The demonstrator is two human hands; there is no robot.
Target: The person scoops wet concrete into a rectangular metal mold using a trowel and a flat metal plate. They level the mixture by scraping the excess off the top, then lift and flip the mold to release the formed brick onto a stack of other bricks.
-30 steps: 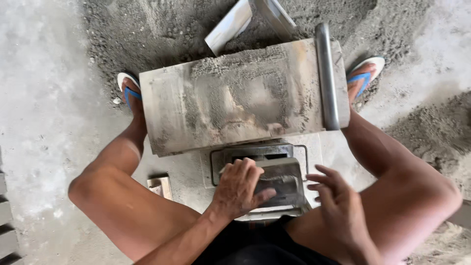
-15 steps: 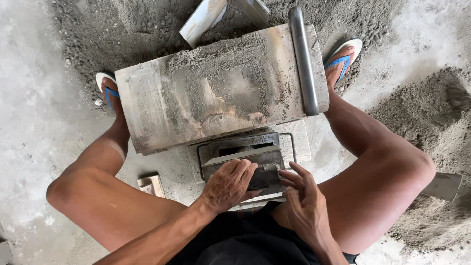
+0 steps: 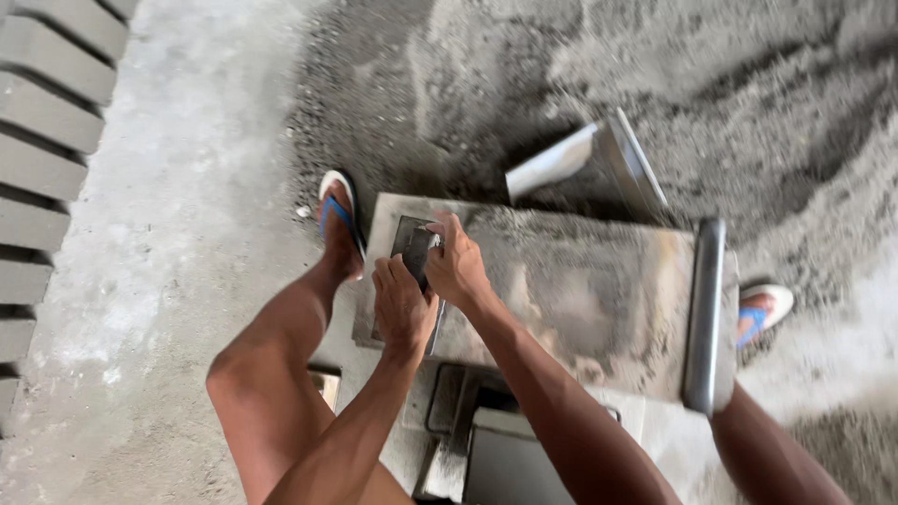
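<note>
My left hand (image 3: 402,304) and my right hand (image 3: 456,266) both grip a dark flat metal plate (image 3: 410,245). They hold it on edge against the left end of a grey, sand-dusted metal mould box (image 3: 580,290) on the ground between my legs. A steel pipe handle (image 3: 703,313) runs across the box's right end. Below the box, near my lap, lies a dark metal frame (image 3: 472,421), partly hidden by my right forearm.
A metal scoop (image 3: 589,159) lies in the grey sand heap (image 3: 730,103) behind the box. Rows of grey concrete blocks (image 3: 47,140) line the left edge. My feet in blue flip-flops (image 3: 339,217) flank the box on the concrete floor (image 3: 178,281).
Both hands have lifted the dark plate from the frame near my lap and carried it to the left end of the mould box. The view has swung left.
</note>
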